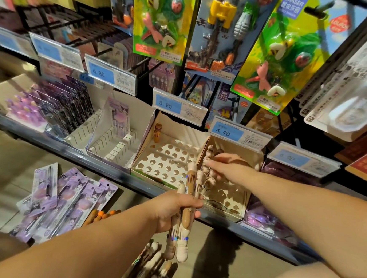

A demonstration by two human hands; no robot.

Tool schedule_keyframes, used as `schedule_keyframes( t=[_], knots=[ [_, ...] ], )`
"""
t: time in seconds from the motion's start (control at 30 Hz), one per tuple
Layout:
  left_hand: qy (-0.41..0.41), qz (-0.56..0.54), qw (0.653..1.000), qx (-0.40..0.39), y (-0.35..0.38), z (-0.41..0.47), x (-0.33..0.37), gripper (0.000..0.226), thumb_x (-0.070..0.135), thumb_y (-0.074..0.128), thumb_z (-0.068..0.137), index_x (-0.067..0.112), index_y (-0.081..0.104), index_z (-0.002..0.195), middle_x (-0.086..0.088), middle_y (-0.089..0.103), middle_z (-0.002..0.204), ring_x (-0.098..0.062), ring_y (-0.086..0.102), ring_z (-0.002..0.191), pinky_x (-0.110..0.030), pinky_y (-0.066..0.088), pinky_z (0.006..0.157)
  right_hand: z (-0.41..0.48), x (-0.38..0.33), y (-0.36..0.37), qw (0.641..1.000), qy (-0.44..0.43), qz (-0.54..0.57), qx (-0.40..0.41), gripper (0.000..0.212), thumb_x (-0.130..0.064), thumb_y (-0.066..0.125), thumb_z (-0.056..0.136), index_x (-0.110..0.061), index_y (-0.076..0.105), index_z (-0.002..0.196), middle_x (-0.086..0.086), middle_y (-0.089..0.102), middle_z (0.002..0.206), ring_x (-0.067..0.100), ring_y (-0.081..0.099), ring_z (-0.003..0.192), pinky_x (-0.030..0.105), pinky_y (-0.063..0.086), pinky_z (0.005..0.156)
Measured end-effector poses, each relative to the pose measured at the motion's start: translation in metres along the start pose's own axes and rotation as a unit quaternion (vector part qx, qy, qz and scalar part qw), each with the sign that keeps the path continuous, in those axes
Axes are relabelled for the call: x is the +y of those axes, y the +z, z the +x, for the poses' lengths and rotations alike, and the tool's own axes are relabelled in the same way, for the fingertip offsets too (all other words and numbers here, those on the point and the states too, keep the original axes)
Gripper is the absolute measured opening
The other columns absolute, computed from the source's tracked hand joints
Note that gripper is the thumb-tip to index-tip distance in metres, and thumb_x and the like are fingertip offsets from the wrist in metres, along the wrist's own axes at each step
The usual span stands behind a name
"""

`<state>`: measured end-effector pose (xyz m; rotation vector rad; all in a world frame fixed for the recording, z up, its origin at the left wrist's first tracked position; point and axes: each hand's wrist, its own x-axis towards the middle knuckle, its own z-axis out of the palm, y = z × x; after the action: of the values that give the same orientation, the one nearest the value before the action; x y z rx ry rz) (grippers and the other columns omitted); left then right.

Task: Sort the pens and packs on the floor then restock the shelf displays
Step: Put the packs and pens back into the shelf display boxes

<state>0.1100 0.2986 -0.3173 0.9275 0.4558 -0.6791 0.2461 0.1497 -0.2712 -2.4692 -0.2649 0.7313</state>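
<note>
My left hand [172,210] grips a bunch of beige character pens [187,205] in front of the shelf edge. My right hand [222,164] reaches into a brown display box [228,197] with round holes, its fingers curled among the pens [207,169] standing there. To the left stands a white holed display box [167,159] with one brown pen [157,132] at its back. Purple blister packs [63,199] lie fanned on the floor at the lower left, orange-tipped pens [104,216] beside them. More brown pens [148,265] lie heaped on the floor below my left hand.
A white slotted tray [112,142] holds one purple pack. Purple packs [57,107] fill the shelf's left part. Eraser cards [279,50] hang overhead, price tags [176,106] jut out along the rail, and the metal shelf edge [84,155] runs diagonally.
</note>
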Motion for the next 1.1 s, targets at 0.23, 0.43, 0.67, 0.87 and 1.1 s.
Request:
schedule_keyframes(
  t=[0.23,0.43,0.67,0.87,1.1],
  knots=[
    [-0.006,0.009,0.999,-0.035,0.013,-0.011,-0.003,0.003,0.005,0.062,0.086,0.005,0.060,0.089,-0.010,0.064,0.068,-0.011,0.058,0.046,-0.020,0.047,0.045,-0.025,-0.001,0.010,0.988,-0.006,0.083,-0.127,0.022,-0.020,0.062,0.093,-0.008,0.061,0.110,-0.004,0.066,0.079,-0.002,0.061,0.054,0.014,0.045,0.047],
    [-0.004,-0.005,1.000,-0.020,0.021,-0.013,-0.009,0.014,0.011,0.057,0.092,0.001,0.066,0.091,-0.011,0.066,0.069,-0.012,0.061,0.051,-0.019,0.049,0.048,-0.032,0.017,-0.006,0.964,0.076,0.252,-0.045,0.011,-0.016,0.065,0.091,-0.011,0.065,0.101,0.009,0.065,0.089,0.010,0.059,0.058,0.016,0.047,0.043],
    [0.011,0.001,1.000,0.003,0.021,-0.011,-0.015,0.007,0.008,0.059,0.093,0.004,0.058,0.088,-0.007,0.061,0.064,-0.012,0.059,0.051,-0.021,0.050,0.051,-0.014,0.038,-0.031,0.945,0.162,0.233,0.163,0.010,-0.008,0.052,0.091,-0.013,0.061,0.091,0.011,0.061,0.090,0.021,0.058,0.060,0.018,0.040,0.038],
    [0.028,-0.005,0.999,0.038,0.015,-0.005,-0.016,0.017,0.009,0.066,0.089,0.009,0.053,0.077,-0.002,0.050,0.054,-0.011,0.049,0.046,-0.023,0.048,0.050,0.043,0.080,-0.025,0.975,0.132,0.006,0.180,0.027,-0.031,0.038,0.061,-0.016,0.051,0.080,0.004,0.045,0.071,0.020,0.048,0.075,0.025,0.028,0.056],
    [0.034,-0.018,0.998,0.046,0.010,0.001,-0.014,0.025,0.019,0.074,0.077,0.010,0.051,0.080,0.000,0.049,0.057,-0.011,0.046,0.050,-0.024,0.048,0.051,0.021,0.031,-0.016,0.861,0.112,0.399,0.294,0.032,0.005,0.029,0.092,-0.014,0.029,0.066,0.003,0.036,0.047,0.013,0.032,0.032,0.014,0.026,0.038]
  ],
)
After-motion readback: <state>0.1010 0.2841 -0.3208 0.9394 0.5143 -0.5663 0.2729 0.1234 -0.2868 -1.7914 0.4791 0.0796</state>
